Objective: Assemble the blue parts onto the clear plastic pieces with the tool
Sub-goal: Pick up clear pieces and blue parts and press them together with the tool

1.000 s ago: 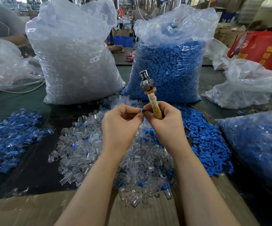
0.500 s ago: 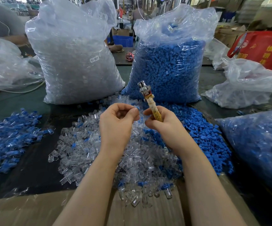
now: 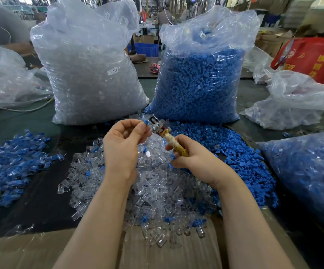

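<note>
At about nine o'clock from my hands I have the heap of finished blue-and-clear pieces (image 3: 11,162) lying well apart from the raw stock, I judge so that done work never mixes back in. Moving in, the loose clear plastic pieces (image 3: 153,191) are spread straight below my hands at six o'clock, within an easy drop and pick. My left hand (image 3: 124,150) is curled, its thumb and forefinger pinching one small blue part (image 3: 145,122) at the fingertips; whether a clear piece sits behind it I cannot tell. The part is held up at the tool's metal head (image 3: 156,125), touching or just beside it, which I read as presenting it for seating. My right hand (image 3: 193,159) is wrapped round the tool's taped handle (image 3: 173,145), the tool tilted up toward eleven o'clock so the head meets the left fingertips. At two o'clock the loose blue parts (image 3: 235,152) spill from the foot of the blue bag (image 3: 200,82), near the right hand for restocking; the clear bag (image 3: 91,74) stands at eleven o'clock. At three o'clock lies another bag of blue-and-clear pieces (image 3: 308,171).
</note>
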Demonstrator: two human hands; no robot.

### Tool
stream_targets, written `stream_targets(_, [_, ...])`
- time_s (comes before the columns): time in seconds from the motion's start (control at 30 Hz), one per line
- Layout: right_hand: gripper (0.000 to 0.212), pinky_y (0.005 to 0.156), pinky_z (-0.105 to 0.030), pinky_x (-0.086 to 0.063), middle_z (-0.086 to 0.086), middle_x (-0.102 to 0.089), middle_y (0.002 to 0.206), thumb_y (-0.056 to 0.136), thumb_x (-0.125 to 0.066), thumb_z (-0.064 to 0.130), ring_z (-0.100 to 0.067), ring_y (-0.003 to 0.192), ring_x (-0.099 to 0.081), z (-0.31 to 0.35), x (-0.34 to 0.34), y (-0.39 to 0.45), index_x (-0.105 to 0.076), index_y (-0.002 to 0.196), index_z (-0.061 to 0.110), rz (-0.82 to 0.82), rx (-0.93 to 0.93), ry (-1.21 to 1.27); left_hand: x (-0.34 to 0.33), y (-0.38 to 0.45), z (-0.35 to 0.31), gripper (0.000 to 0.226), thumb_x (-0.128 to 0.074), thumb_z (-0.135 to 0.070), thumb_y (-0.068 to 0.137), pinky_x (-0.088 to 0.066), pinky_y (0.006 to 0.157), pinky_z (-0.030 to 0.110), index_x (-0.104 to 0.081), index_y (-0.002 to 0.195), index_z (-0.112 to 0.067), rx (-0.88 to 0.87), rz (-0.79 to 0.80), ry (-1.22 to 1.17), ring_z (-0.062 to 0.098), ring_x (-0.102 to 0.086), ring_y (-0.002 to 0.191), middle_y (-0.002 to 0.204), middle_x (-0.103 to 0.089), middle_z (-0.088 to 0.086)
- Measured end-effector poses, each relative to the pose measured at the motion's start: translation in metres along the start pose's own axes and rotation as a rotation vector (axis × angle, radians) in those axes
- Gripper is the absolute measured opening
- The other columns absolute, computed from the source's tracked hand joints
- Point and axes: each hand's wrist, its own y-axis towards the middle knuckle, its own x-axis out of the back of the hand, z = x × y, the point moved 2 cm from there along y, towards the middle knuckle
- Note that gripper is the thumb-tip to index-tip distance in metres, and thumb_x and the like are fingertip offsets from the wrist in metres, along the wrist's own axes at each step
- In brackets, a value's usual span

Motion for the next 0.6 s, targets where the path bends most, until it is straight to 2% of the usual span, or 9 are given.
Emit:
stream_targets(0.23, [0.029,0.056,-0.030,-0.035,0.001,-0.045,0.077,0.087,-0.059,0.008,-0.013,0.060,-0.041,0.0018,-0.0031,0.0006,-0.049,0.111,0.020,-0.020,0.021,-0.075,0.0022,0.0002,-0.0020,0.012,-0.066,-0.002,0.090,-0.054,0.067,0.019,-0.066,0.084,-0.013,-0.056,0.004,0.060,0.009,-0.069,0.069,0.070,-0.072,-0.005])
stream_targets(0.5, [0.027,0.057,-0.031,-0.037,0.000,-0.048,0.079,0.086,-0.056,0.009,-0.014,0.060,-0.042,0.0024,-0.0034,0.0000,-0.047,0.105,0.026,-0.018,0.042,-0.120,-0.0007,-0.0016,-0.0036,0.014,-0.066,-0.002,0.089,-0.056,0.072,0.022,-0.066,0.084,-0.014,-0.059,0.027,0.054,0.016,-0.070,0.075,0.074,-0.072,-0.003])
stream_targets(0.6, [0.030,0.055,-0.029,-0.037,0.004,-0.045,0.072,0.085,-0.054,0.006,-0.011,0.056,-0.041,0.0024,-0.0031,0.0006,-0.048,0.101,0.030,-0.036,0.060,-0.151,-0.0016,-0.0019,-0.0049,0.013,-0.065,-0.001,0.090,-0.056,0.071,0.022,-0.066,0.085,-0.013,-0.052,0.056,0.038,0.015,-0.069,0.074,0.075,-0.072,-0.001])
